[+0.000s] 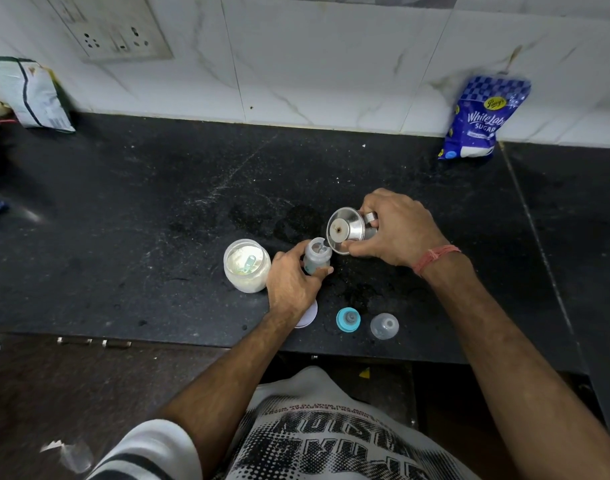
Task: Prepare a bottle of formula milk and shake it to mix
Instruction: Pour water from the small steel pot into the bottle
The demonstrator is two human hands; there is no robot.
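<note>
Baby bottle (pixel 316 258): uncapped, upright on the black bench (pixel 158 209) near its middle, mouth open to the top. The left hand (pixel 291 284) grasps it, fingers and thumb curled round the body. The right hand (pixel 397 230) grasps a steel cup (pixel 345 231), tipped hard to the left so that its underside faces the camera and its rim sits just above the bottle mouth; whether liquid is running cannot be told.

Just left of the bottle stands an open powder jar (pixel 247 265), filled with white powder, a pale green scoop (pixel 248 264) lying in it. At the near edge of the bench: a white lid (pixel 308 315), partly hidden under the left wrist; right of it a blue teat ring (pixel 348 319); right again, just beside that, a clear dome cap (pixel 384 326).

Far right, a blue sugar bag (pixel 478 119) leans on the tiled wall. Far left, a white packet (pixel 31 93) also stands against the wall. A red thread band (pixel 435 258) circles the right wrist.
</note>
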